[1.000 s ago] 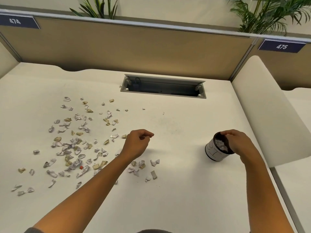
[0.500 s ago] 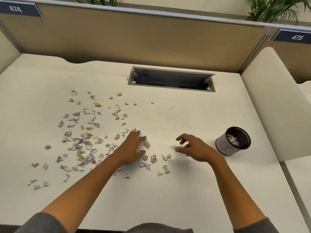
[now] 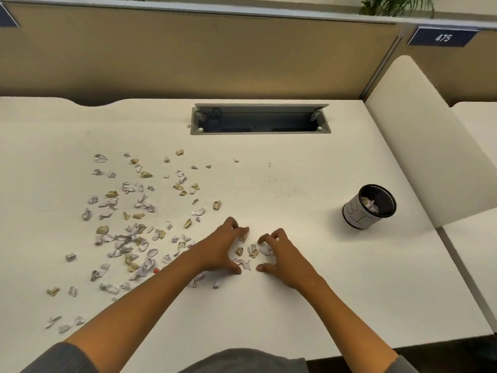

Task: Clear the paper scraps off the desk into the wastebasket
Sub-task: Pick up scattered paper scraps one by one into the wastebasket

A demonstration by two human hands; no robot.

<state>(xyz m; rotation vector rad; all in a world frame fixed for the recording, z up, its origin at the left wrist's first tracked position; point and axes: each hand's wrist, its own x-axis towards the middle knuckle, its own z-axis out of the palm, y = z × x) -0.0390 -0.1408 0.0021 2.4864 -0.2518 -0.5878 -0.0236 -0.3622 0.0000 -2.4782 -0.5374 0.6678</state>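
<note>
White bench point(image 3: 309, 305) space near its front edge holds a small cluster of paper scraps point(image 3: 248, 251), corralled between the left hand point(image 3: 219, 250) and right hand point(image 3: 285, 258), each grip curled, raking rather than grasping, presumably for scooping. Many more scraps are scattered leftward; the wastebasket point(image 3: 369, 207) stands well apart, toward the right edge.
</note>
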